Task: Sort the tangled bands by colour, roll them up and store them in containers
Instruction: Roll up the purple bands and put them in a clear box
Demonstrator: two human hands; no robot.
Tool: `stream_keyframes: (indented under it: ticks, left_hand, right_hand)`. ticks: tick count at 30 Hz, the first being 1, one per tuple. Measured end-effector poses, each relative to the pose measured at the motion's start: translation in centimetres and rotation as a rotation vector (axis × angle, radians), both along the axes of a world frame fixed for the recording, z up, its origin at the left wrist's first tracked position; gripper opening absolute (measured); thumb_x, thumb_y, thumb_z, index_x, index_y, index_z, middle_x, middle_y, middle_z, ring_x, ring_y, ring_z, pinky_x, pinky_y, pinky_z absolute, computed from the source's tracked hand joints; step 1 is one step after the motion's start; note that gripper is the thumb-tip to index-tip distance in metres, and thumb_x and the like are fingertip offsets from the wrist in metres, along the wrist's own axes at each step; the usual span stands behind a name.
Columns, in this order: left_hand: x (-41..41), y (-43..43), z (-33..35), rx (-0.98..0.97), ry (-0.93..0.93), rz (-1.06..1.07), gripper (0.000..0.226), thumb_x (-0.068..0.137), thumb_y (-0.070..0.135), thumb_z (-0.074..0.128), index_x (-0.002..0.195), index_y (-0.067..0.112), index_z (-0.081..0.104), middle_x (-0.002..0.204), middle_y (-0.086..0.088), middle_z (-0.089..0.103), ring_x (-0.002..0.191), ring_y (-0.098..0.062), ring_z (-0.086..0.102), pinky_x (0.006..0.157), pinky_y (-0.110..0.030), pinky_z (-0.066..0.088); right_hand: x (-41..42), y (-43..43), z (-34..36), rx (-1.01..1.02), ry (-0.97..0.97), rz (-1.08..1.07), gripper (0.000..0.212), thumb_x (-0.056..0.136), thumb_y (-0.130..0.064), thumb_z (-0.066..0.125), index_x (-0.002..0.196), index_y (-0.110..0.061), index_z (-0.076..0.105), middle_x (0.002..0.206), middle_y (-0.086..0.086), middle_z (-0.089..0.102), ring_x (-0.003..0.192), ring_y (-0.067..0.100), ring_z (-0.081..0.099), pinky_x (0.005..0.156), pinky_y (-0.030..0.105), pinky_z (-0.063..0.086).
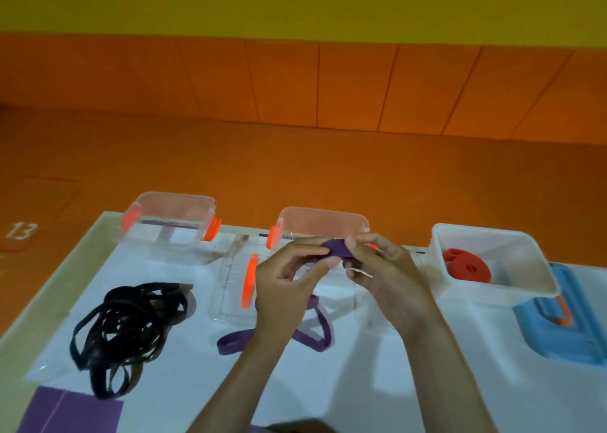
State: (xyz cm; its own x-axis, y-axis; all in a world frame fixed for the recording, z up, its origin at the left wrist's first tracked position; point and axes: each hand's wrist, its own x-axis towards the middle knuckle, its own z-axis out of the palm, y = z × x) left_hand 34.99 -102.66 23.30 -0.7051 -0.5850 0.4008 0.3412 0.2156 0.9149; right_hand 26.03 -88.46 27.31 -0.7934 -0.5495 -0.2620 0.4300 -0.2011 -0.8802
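Both my hands hold a purple band (338,248) in front of the middle clear container (323,222). My left hand (285,281) pinches its left side and my right hand (384,275) pinches its rolled end. The band's loose tail (312,337) trails down onto the white table beneath my wrists. A tangled heap of black bands (128,327) lies at the left. Rolled red bands (466,266) sit in the white container (538,288) at the right. A second clear container (170,222) with orange clips stands at the back left; a thin purple strip shows through its wall.
A clear lid with orange clips (236,288) lies flat between the black heap and my hands. A blue lid (565,331) lies at the right under the white container. A purple sheet (72,409) sits at the near left table edge. Orange floor lies beyond the table.
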Motion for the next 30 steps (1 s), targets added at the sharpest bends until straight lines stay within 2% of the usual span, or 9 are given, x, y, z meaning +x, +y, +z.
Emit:
stream_keyframes:
  ticks: [4, 8, 11, 14, 16, 19, 23, 27, 30]
  left_hand:
    - [0.5, -0.4, -1.3, -0.031, -0.036, 0.045, 0.024, 0.085, 0.044, 0.083, 0.106, 0.032, 0.081, 0.110, 0.019, 0.079, 0.103, -0.011, 0.077, 0.087, -0.024, 0.062]
    - [0.3, -1.4, -1.8, -0.005, -0.053, 0.016, 0.030, 0.084, 0.033, 0.081, 0.109, 0.051, 0.079, 0.112, 0.023, 0.078, 0.107, -0.009, 0.075, 0.091, -0.024, 0.060]
    - [-0.2, -2.1, -2.0, 0.131, -0.054, -0.028, 0.026, 0.084, 0.028, 0.083, 0.106, 0.042, 0.081, 0.110, 0.011, 0.080, 0.105, -0.014, 0.077, 0.088, -0.021, 0.059]
    - [-0.6, -2.5, -2.2, 0.176, -0.068, -0.034, 0.021, 0.084, 0.022, 0.085, 0.104, 0.029, 0.082, 0.105, 0.005, 0.081, 0.101, -0.018, 0.078, 0.085, -0.020, 0.059]
    - [-0.9, -2.8, -2.5, 0.150, -0.072, -0.049, 0.019, 0.084, 0.026, 0.085, 0.103, 0.030, 0.082, 0.105, 0.008, 0.081, 0.104, -0.017, 0.077, 0.089, -0.022, 0.059]
    - [-1.2, -3.5, -2.5, 0.107, -0.084, -0.087, 0.022, 0.084, 0.033, 0.083, 0.105, 0.039, 0.081, 0.107, 0.013, 0.080, 0.106, -0.014, 0.076, 0.092, -0.023, 0.059]
    - [-1.8, -4.7, -2.3, 0.128, -0.109, -0.191, 0.027, 0.086, 0.025, 0.086, 0.104, 0.043, 0.079, 0.106, 0.013, 0.080, 0.103, -0.012, 0.076, 0.089, -0.019, 0.059]
    - [-2.3, -5.4, -2.1, 0.118, -0.142, -0.263, 0.020, 0.088, 0.023, 0.083, 0.105, 0.033, 0.080, 0.104, 0.011, 0.081, 0.101, -0.014, 0.077, 0.086, -0.020, 0.060]
    - [-2.7, -5.3, -1.4, 0.138, -0.137, -0.340, 0.022, 0.090, 0.024, 0.082, 0.111, 0.029, 0.081, 0.109, 0.008, 0.081, 0.105, -0.017, 0.077, 0.083, -0.023, 0.062]
  right_hand:
    - [0.3, -1.4, -1.0, -0.192, -0.251, 0.003, 0.018, 0.069, -0.023, 0.088, 0.084, -0.015, 0.083, 0.091, 0.008, 0.078, 0.079, 0.012, 0.075, 0.070, 0.019, 0.061]
    - [0.7, -2.8, -1.9, -0.274, -0.416, -0.035, 0.011, 0.078, -0.017, 0.082, 0.087, -0.011, 0.084, 0.101, 0.011, 0.079, 0.086, 0.015, 0.077, 0.069, 0.019, 0.061]
    - [1.1, -4.0, -2.2, -0.238, -0.432, -0.050, 0.020, 0.081, -0.023, 0.081, 0.095, -0.010, 0.085, 0.102, 0.012, 0.078, 0.085, 0.016, 0.077, 0.070, 0.020, 0.061]
    - [1.3, -4.7, -2.3, -0.160, -0.433, -0.104, 0.017, 0.074, -0.028, 0.084, 0.078, -0.011, 0.084, 0.086, 0.008, 0.078, 0.072, 0.013, 0.075, 0.066, 0.021, 0.060]
    - [1.4, -4.8, -2.4, -0.143, -0.395, -0.137, 0.015, 0.077, -0.025, 0.082, 0.079, -0.010, 0.085, 0.088, 0.008, 0.079, 0.075, 0.014, 0.076, 0.069, 0.021, 0.061]
    - [1.6, -4.9, -2.6, -0.126, -0.265, -0.141, 0.017, 0.091, -0.022, 0.074, 0.097, -0.010, 0.085, 0.105, 0.013, 0.080, 0.095, 0.019, 0.078, 0.081, 0.024, 0.061]
    - [1.7, -4.8, -2.8, -0.069, -0.157, -0.143, 0.021, 0.101, -0.026, 0.070, 0.112, -0.012, 0.082, 0.122, 0.019, 0.076, 0.117, 0.028, 0.074, 0.091, 0.027, 0.061]
    - [1.5, -4.6, -1.9, 0.054, -0.009, -0.172, 0.024, 0.088, -0.021, 0.079, 0.112, -0.014, 0.081, 0.114, 0.019, 0.078, 0.110, 0.031, 0.077, 0.091, 0.032, 0.063]
    - [1.2, -4.2, -1.9, 0.039, 0.046, -0.191, 0.033, 0.087, -0.019, 0.079, 0.117, -0.005, 0.076, 0.111, 0.022, 0.078, 0.108, 0.032, 0.077, 0.091, 0.032, 0.062]
